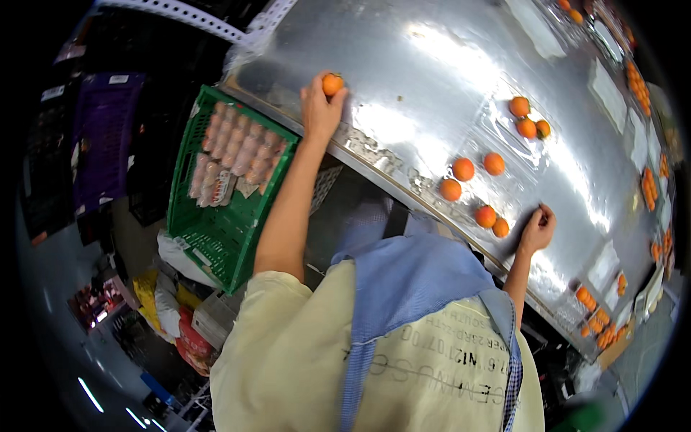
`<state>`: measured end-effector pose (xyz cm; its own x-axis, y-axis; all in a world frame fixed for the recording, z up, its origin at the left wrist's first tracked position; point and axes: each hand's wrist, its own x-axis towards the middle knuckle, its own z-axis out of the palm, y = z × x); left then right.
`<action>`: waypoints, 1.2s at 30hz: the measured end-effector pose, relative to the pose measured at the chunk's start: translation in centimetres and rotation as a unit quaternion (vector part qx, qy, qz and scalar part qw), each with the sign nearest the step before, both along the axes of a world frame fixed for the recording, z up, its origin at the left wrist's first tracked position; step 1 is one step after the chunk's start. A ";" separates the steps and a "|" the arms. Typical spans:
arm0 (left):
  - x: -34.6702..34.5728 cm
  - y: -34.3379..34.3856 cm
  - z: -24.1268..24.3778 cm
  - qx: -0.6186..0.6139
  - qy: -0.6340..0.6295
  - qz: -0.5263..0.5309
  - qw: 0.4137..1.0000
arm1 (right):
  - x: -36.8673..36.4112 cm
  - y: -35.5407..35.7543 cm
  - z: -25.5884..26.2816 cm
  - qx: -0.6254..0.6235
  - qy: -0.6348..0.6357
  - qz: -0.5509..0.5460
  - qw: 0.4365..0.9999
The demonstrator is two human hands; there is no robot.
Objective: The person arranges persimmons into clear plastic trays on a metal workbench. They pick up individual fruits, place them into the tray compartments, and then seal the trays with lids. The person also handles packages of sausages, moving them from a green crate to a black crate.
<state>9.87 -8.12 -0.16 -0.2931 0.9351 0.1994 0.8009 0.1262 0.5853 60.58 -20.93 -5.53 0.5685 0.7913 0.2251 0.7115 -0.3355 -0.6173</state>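
At the table's left edge, my left hand [322, 108] grips an orange fruit [332, 85] with a green calyx, perhaps a persimmon. My right hand [537, 229] is over the steel tabletop [372, 59] near its front edge, fingers curled; nothing shows in it, though its inside is hidden. Just left of it lie two orange fruits [485, 216]. Three more loose fruits [462, 169] are a little further off. Beyond them, a clear plastic tray [494, 116] holds three fruits, some with green calyxes.
A green plastic crate [216, 254] beside the table's left end holds several clear packs of round produce [237, 140]. Packed orange fruits [596, 318] and white sheets [607, 94] lie along the right side. A perforated metal post [210, 27] stands at the far left corner.
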 end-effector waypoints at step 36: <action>19.1 -5.4 3.5 -0.089 -0.101 -0.380 0.915 | -1.1 1.6 2.2 0.033 0.249 -0.017 0.968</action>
<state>29.00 -13.55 3.34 0.4417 0.8963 0.0386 0.5740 -0.3154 0.7557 59.53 -19.38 -3.31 0.6443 0.7640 -0.0348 0.3089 -0.3016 -0.9020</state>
